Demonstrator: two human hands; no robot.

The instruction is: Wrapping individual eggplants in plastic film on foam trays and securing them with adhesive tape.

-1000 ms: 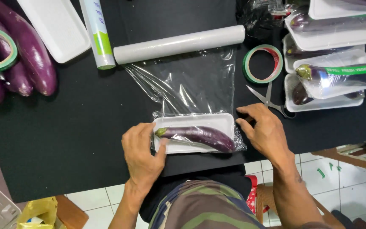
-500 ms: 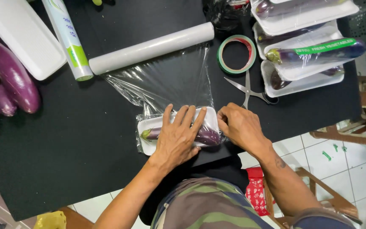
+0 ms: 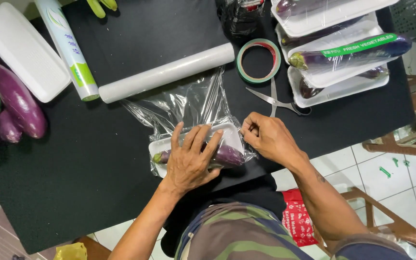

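Wrapping step. Left hand (image 3: 188, 161) flat, fingers spread, pressing eggplant (image 3: 227, 155) in white tray (image 3: 162, 144) at worktop (image 3: 73, 183) 6 o'clock edge. Right hand (image 3: 270, 139) pinching cling film (image 3: 188, 103) at tray's 3 o'clock end. Next, likely: tuck film under tray, keeping it taut.

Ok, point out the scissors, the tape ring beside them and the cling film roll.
scissors (image 3: 274, 100): head view, on the crossed blades.
tape ring (image 3: 241, 70): head view, on its left rim.
cling film roll (image 3: 167, 72): head view, mid-length of the roll.
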